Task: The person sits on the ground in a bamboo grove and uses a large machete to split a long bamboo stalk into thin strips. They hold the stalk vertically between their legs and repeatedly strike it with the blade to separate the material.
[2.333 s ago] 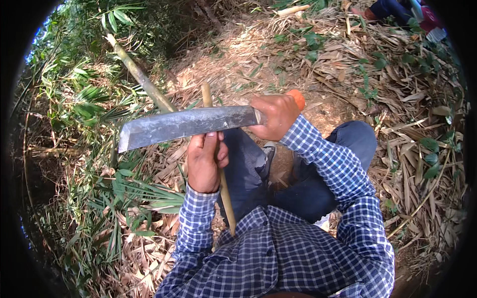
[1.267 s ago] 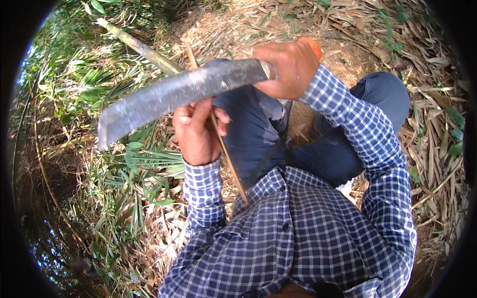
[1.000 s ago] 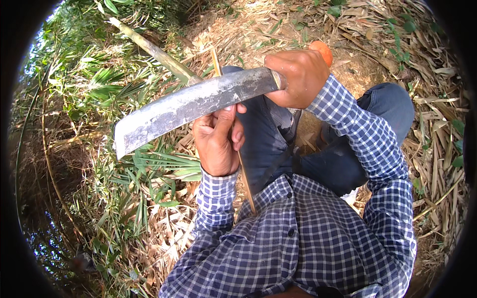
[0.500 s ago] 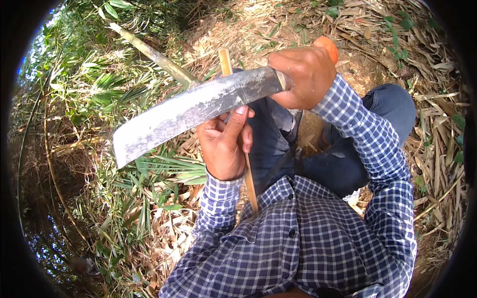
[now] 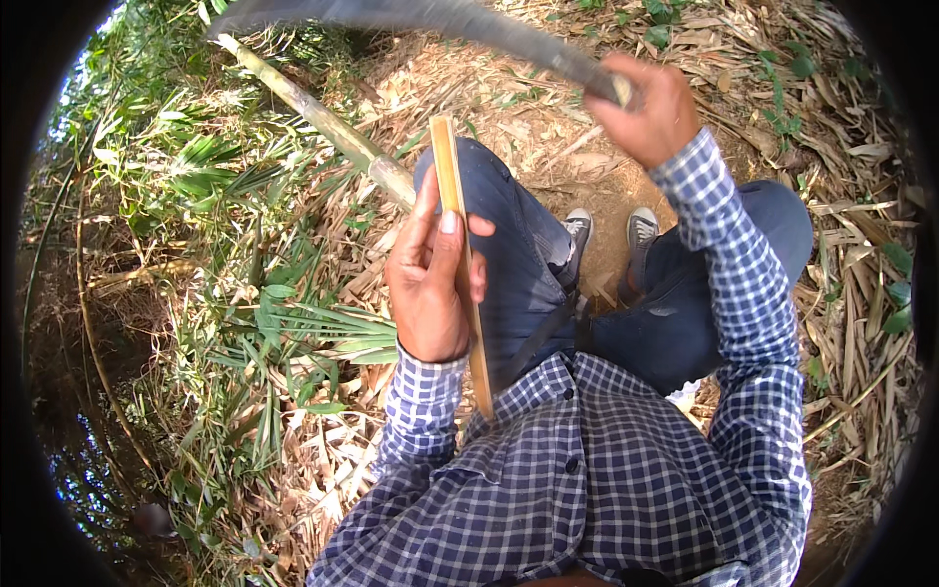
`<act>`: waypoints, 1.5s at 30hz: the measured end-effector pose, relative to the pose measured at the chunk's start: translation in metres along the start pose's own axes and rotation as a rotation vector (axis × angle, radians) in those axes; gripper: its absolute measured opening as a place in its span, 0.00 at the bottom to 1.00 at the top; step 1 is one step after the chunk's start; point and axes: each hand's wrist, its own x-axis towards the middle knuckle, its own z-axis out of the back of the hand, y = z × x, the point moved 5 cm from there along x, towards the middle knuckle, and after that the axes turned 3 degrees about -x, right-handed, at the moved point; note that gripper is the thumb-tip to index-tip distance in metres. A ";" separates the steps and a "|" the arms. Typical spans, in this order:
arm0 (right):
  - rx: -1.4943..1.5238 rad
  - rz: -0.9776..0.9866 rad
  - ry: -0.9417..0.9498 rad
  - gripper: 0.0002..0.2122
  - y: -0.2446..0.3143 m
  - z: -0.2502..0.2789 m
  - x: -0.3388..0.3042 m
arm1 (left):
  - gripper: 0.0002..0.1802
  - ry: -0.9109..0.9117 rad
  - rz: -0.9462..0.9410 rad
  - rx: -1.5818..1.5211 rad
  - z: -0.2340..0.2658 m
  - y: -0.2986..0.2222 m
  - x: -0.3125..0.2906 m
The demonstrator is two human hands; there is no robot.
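Observation:
My left hand [image 5: 430, 279] grips a thin pale bamboo strip [image 5: 447, 166] that stands upright over my left knee, its lower end against my checked shirt. My right hand [image 5: 650, 108] is raised at the upper right, closed on the handle of a long dark-bladed knife [image 5: 460, 20]. The blade sweeps up and left along the top of the picture, blurred, well clear of the strip. I sit with both knees bent, in blue jeans and grey shoes [image 5: 641, 227].
A thick green bamboo pole [image 5: 313, 112] lies slanting at the upper left, ending by my left knee. Dry bamboo leaves and husks [image 5: 861, 284] cover the ground on the right. Green leafy plants [image 5: 215, 196] fill the left side.
The knife blade lay across the bamboo strip just above my left hand; my right hand has now swung it up and away to the top. My left hand still holds the strip.

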 end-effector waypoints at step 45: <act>-0.106 0.168 -0.041 0.10 0.017 -0.012 -0.005 | 0.17 0.027 0.015 0.056 -0.007 0.006 -0.007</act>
